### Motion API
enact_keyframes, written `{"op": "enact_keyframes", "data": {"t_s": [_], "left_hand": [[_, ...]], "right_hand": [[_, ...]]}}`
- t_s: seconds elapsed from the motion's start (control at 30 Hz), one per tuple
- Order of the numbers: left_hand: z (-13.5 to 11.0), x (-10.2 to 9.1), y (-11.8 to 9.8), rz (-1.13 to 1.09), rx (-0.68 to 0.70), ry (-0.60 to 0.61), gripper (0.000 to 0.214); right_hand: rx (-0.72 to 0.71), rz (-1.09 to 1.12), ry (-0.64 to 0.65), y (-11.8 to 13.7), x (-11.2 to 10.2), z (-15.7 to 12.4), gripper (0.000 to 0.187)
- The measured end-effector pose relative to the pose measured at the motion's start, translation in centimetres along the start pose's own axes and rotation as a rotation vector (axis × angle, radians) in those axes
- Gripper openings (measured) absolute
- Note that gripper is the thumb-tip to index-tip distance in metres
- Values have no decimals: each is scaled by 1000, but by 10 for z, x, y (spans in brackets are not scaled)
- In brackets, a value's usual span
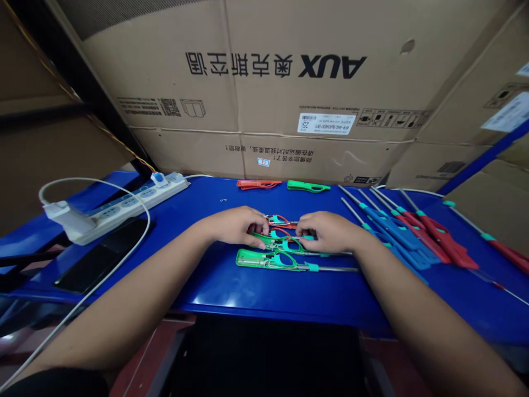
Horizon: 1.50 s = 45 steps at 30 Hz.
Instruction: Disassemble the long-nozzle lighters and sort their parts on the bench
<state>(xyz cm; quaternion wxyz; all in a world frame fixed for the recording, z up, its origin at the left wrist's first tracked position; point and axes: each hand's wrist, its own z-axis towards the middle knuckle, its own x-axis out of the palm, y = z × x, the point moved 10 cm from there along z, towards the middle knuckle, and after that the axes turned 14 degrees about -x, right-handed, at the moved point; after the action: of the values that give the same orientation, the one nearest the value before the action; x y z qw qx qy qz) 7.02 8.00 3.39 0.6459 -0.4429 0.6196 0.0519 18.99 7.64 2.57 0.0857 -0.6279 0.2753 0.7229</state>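
Note:
Both my hands are over a row of long-nosed lighters with their casings opened and inner parts showing. My left hand (239, 227) curls its fingers at the left end of an orange-red lighter (283, 222), its thumb by a green lighter below. My right hand (328, 232) pinches at the right end, close to a teal collar. The fingertips partly cover the upper lighters, so I cannot tell exactly which parts each hand grips. Nearest me lies a green open lighter (250, 259) with a teal trigger and metal tube pointing right; neither hand touches it.
Behind lie an orange casing half (258, 184) and a green casing half (308, 186). Several blue lighters (390, 226) and red lighters (444, 240) are piled at right. A power strip (128, 207), a black phone-like slab (101, 256) and a cable stand left. Cardboard (264, 110) walls the back.

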Motion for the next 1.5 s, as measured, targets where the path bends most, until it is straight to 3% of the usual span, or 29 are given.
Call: {"op": "enact_keyframes", "data": {"t_s": [0.17, 0.33, 0.43, 0.53, 0.63, 0.77, 0.97, 1.17, 1.4, 1.5], "left_hand": [[3, -7, 11, -57, -89, -88, 23], [1, 0, 24, -151, -227, -25, 28], [0, 3, 16, -116, -177, 9, 24], [-1, 0, 10, -65, -98, -31, 20], [0, -1, 8, -18, -23, -66, 16], [0, 0, 10, 22, 8, -51, 20], [-10, -16, 12, 19, -1, -79, 17], [-8, 2, 6, -4, 34, 61, 23], [-3, 11, 0, 14, 13, 79, 20], [-3, 9, 2, -29, -25, 54, 14]], "right_hand": [[7, -6, -110, -7, -12, -6, 19], [-12, -16, -98, 6, -16, -3, 20], [-53, 36, 53, 19, -4, 2, 19], [1, 2, 173, 18, 6, 1, 16], [38, -43, 148, 14, 4, 1, 19], [24, -62, 161, 15, 5, 2, 9], [-60, 20, 115, 20, 1, 1, 17], [-46, 51, 83, 16, -2, -2, 17], [-97, 94, -23, 26, -13, -3, 11], [-71, 134, 53, 23, -1, -3, 11]]}}
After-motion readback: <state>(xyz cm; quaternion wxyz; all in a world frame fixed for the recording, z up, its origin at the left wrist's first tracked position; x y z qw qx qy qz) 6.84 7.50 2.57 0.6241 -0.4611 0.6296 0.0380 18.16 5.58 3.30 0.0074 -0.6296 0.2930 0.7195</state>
